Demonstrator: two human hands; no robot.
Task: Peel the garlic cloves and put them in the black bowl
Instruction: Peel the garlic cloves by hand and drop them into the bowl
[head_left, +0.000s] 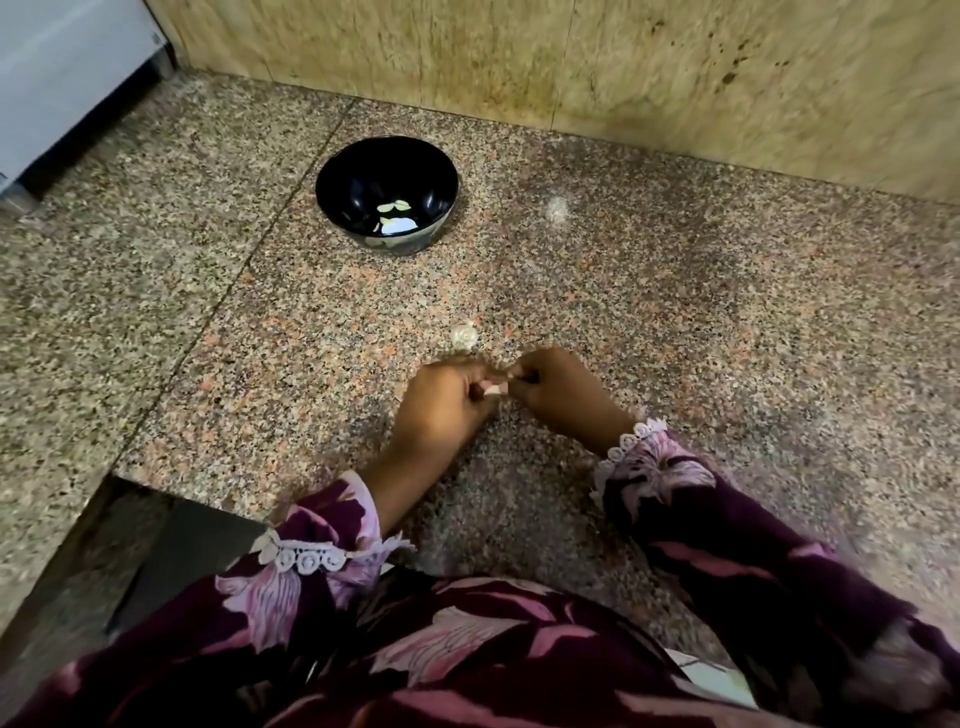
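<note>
Pale, whitish garlic clove (492, 391) sits pinched between your two hands, low over the speckled granite counter (675, 312). Your left hand (441, 402) curls round it from the left; your right hand (553, 389) meets it from the right, fingertips (514, 371) working at its upper end. Both hands are closed on the clove. Motion blur hides how much skin is left.

Step in hand, as judged: stripping the skin. Hold the clove steady with the left and let the right thumbnail lift the papery edge at the tip, then pull along the length instead of across. Keep the work low over the counter so a dropped clove does not roll far.

Small translucent scrap, probably shed skin (463, 335), lies on the counter just beyond your knuckles, apart from them.

Black bowl (332, 176) stands well ahead of the hands, slightly left, near the stone wall (571, 57). It holds a few pale peeled pieces (395, 215) at the bottom. You will need a clear forward reach to drop this one in.
</note>
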